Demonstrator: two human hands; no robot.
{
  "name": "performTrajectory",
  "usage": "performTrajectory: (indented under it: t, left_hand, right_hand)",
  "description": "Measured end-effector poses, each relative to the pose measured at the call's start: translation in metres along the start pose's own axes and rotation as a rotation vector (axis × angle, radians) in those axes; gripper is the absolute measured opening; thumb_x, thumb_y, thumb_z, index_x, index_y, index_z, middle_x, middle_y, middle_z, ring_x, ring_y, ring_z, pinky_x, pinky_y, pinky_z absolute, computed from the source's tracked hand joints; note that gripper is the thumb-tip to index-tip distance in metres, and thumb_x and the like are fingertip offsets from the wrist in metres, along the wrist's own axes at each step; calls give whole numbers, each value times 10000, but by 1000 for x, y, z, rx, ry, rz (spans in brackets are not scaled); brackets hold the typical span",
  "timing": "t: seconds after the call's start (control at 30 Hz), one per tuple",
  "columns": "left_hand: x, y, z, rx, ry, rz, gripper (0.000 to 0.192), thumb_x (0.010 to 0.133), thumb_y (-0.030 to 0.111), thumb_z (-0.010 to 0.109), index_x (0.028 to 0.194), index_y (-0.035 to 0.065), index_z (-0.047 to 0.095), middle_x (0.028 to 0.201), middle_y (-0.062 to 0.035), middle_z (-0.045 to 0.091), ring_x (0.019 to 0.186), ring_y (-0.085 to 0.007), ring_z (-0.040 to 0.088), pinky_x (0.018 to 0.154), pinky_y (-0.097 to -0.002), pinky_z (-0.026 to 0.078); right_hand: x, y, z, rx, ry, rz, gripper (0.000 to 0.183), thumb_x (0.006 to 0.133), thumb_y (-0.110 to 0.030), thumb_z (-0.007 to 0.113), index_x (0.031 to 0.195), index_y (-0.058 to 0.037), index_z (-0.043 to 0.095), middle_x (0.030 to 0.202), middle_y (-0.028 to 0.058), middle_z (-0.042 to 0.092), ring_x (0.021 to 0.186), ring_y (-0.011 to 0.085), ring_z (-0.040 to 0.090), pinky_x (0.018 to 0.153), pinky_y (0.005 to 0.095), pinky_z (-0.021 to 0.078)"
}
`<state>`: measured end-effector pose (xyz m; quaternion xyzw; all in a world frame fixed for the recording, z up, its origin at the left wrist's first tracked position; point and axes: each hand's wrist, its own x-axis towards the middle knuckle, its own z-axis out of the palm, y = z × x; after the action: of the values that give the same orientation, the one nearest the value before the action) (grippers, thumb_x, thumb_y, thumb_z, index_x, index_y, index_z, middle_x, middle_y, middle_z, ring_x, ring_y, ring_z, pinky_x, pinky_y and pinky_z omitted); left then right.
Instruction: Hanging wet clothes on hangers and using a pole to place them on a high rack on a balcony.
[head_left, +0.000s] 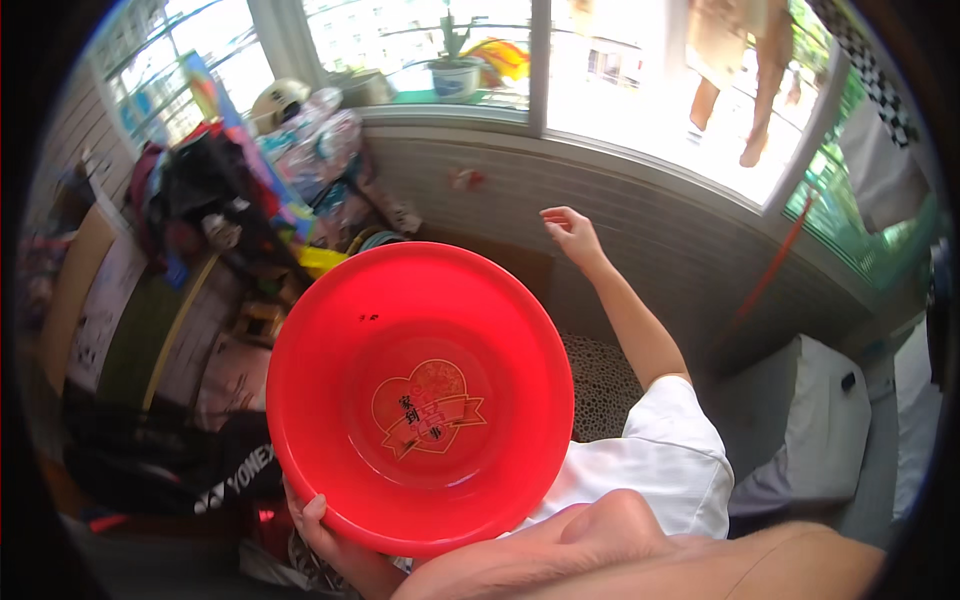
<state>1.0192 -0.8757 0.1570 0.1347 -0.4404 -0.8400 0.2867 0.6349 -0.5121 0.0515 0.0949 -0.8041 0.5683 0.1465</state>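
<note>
A round red plastic basin (420, 292) is tilted so its inside faces up towards me. Its floor bears a printed heart with a ribbon and writing. My left hand (319, 529) grips its rim at the lower left, the thumb over the edge and the other fingers mostly hidden beneath. Beyond the basin's upper right, my right hand (574, 236) is held out in the air before the tiled wall (637, 225). Its fingers are loosely curled, and nothing shows in it.
Windows (536, 67) run along the far side, with a potted plant (455, 79) and hanging clothes (739, 67) outside. Bags and a helmet (279, 105) are piled at left, above a black Yonex bag (232, 472). A covered appliance (814, 427) stands at right.
</note>
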Motion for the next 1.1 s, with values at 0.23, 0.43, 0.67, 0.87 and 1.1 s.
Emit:
performTrajectory:
  t: [0.23,0.43,0.67,0.87,1.1]
  left_hand:
    - [41,-125,146,-73,-320,-172,559,672,100,521,1205,-64,477,1109,-190,580,985,-256,601,885,-328,485]
    - [39,-271,308,-195,-458,-391,597,648,51,566,1232,-39,482,1124,-165,594,1002,-249,610,877,-331,499]
    - [27,-356,426,-270,-623,-539,661,642,19,623,1279,-26,454,1151,-155,589,1030,-241,607,911,-350,500]
    - [32,-390,466,-232,-628,-528,685,639,25,642,1292,-31,441,1152,-151,586,1039,-240,603,912,-356,502]
    - [59,-404,475,-242,-635,-529,681,630,29,641,1283,-29,456,1159,-153,581,1059,-254,589,939,-365,482]
  right_hand:
    - [-3,157,-381,-555,748,210,320,780,-91,636,1098,-69,606,975,105,646,863,185,624,774,308,504]
    - [-37,244,-624,-955,1141,766,742,709,-289,752,1322,-63,400,1254,216,510,1157,353,512,972,438,414]
    - [-34,341,-711,-667,819,558,514,751,-202,739,1143,35,506,1000,168,616,940,279,619,792,387,471]
    - [9,342,-665,-330,1055,314,271,822,-79,583,1075,-17,511,680,48,537,562,186,600,423,291,443]
    - [59,283,-683,-377,1098,245,572,785,-93,608,1310,-24,390,935,133,565,557,175,591,520,301,499]
